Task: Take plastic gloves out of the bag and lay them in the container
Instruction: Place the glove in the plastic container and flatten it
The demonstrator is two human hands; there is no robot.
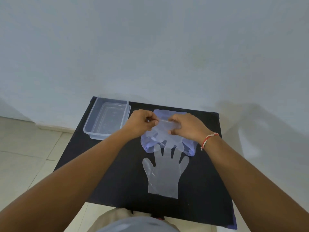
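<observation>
A bluish plastic bag point(189, 148) lies on the black table point(107, 178), right of centre. Over it my left hand point(140, 123) and my right hand point(187, 126) both pinch a clear plastic glove point(163, 133) by its cuff, and its fingers hang down over the bag. A second clear glove point(164, 174) lies flat on the table in front of the bag, fingers pointing away from me. The clear rectangular container point(90, 121) stands at the table's far left corner with nothing visible inside it.
The table's far edge meets a plain pale wall point(150, 47). Tiled floor point(25, 156) shows on the left. My lap point(133, 223) is at the table's near edge.
</observation>
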